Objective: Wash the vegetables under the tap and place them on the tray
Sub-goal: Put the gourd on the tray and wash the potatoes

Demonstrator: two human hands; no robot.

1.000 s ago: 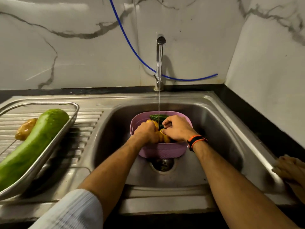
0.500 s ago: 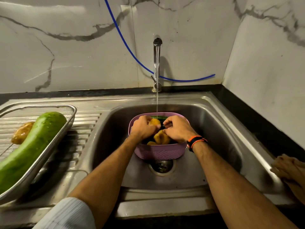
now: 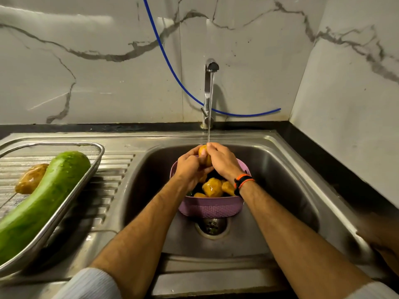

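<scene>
Wash step: left hand [image 3: 190, 169] & right hand [image 3: 222, 162] both clasp potato [image 3: 204, 157] under tap [image 3: 210, 87] stream, next probably carry it over to tray [image 3: 71, 195].

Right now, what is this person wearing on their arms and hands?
Both hands, the left hand and the right hand, are bare, with no gloves or rings that can be made out. The right wrist carries a black band with orange edges. The forearms are bare; pale, finely ribbed sleeves are pushed up near the elbows, the left sleeve and the right sleeve.
</scene>
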